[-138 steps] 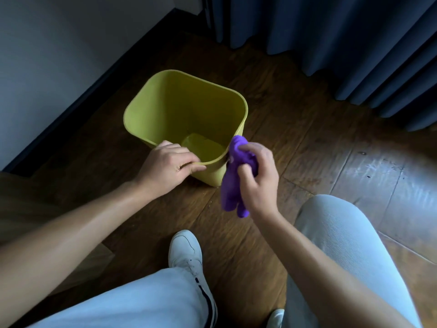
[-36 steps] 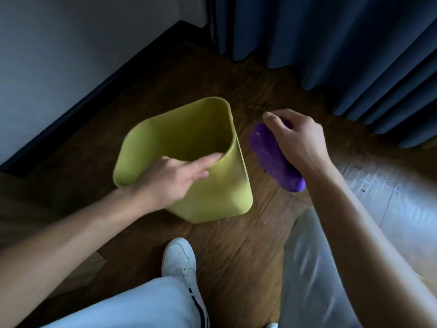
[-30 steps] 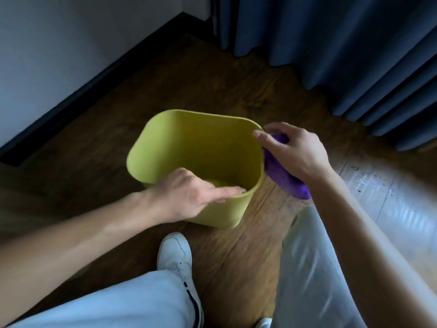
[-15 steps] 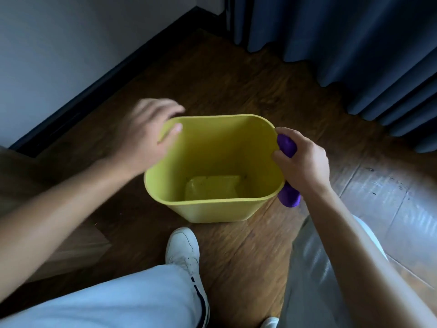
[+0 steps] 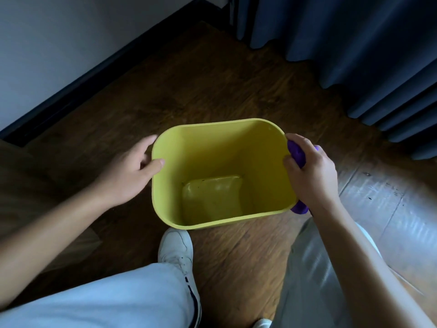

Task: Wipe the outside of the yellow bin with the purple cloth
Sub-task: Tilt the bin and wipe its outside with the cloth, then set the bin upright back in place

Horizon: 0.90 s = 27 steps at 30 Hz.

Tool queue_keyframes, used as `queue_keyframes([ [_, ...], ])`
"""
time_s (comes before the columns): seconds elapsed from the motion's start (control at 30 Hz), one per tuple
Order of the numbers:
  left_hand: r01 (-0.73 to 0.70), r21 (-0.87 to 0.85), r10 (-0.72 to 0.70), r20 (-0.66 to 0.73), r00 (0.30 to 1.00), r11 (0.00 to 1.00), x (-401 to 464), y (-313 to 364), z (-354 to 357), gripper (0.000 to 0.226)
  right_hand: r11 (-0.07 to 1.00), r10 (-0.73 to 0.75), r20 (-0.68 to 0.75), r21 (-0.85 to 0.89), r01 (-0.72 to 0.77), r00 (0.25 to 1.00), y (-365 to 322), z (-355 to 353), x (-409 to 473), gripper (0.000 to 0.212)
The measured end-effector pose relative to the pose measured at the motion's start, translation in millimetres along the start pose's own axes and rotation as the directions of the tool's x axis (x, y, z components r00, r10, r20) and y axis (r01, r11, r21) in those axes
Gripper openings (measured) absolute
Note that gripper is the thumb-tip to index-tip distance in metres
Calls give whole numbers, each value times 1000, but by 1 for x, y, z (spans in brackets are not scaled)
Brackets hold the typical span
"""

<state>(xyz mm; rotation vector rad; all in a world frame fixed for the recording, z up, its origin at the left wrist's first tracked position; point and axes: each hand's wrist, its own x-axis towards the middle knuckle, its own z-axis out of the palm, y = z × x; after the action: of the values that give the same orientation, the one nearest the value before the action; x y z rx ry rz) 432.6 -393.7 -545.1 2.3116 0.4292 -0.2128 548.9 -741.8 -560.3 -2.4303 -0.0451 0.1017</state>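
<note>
The yellow bin [image 5: 170, 147] stands upright on the wooden floor, its open top facing me and its inside bare. My left hand [image 5: 127, 171] is at the bin's left wall, thumb touching the rim and fingers stretched along the outside. My right hand [image 5: 312, 176] grips the bunched purple cloth [image 5: 296, 153] and presses it against the outside of the bin's right wall. Most of the cloth is hidden under that hand; a bit shows below the wrist.
A white wall with a dark skirting board [image 5: 99, 67] runs along the left. Blue curtains [image 5: 354, 43] hang at the back right. My white shoe [image 5: 176, 247] and light trouser legs are just in front of the bin. A wooden piece [image 5: 14, 176] sits at the left.
The bin has gone from tilted back to upright. My left hand left the near rim and moved to the left wall. My right hand slid the cloth along the right side.
</note>
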Motion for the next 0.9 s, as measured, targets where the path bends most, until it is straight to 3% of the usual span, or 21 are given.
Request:
queue_keyframes([
  [0.2,0,-4,-1,-140,990,1000,-16,1,21,48,999,-39,7,4,39,999,-2,9,-4,59],
  [0.33,22,-79,-38,-199,979,997,-23,-11,24,48,999,-36,138,-31,40,990,-5,8,6,73],
  [0.6,42,13,-36,-298,954,999,-30,-33,2,65,965,-244,157,-53,255,957,-45,35,40,75],
  [0.9,150,-19,-144,-424,894,988,-14,-65,-51,65,827,-466,272,-206,524,842,-130,101,113,67],
])
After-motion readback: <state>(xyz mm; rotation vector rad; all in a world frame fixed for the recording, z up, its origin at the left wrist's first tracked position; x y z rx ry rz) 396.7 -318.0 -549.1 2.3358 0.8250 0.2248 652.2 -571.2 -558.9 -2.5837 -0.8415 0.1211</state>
